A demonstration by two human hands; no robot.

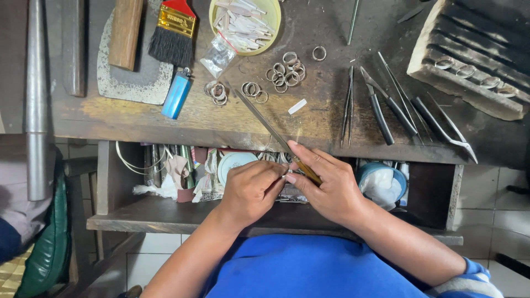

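Right hand (331, 190): closed about the wooden handle of a long slender file (276, 135), blade slanting up and left across the tabletop (165, 118) edge, forefinger laid along the shaft; left hand (251, 190): fingers (276, 177) pinched tight on a small silvery piece, seemingly a ring (285, 173), mostly hidden, held against the lower end of the file above the open drawer (265, 212); progress, as judged: one ring under the file, filing in hand and not visibly complete, surface of the piece too small to assess; loose metal rings (284, 69) in clusters near mid-tabletop, further rings (218, 91) just left of them, whether filed or awaiting cannot be told; four more rings set in the grooves of a ridged block (469, 60) at upper right; tweezers (348, 105) and dark-handled pliers (381, 113) lying right of the file tip, untouched; blue lighter (176, 95), red-handled brush (174, 30) and yellow dish (273, 27) of pale slivers at upper left, well apart from both hands; tapered steel mandrel (36, 99) at far left; drawer contents: white cloth scraps, wire loops, a blue cup (381, 179) stuffed with rag, just beside the right hand.
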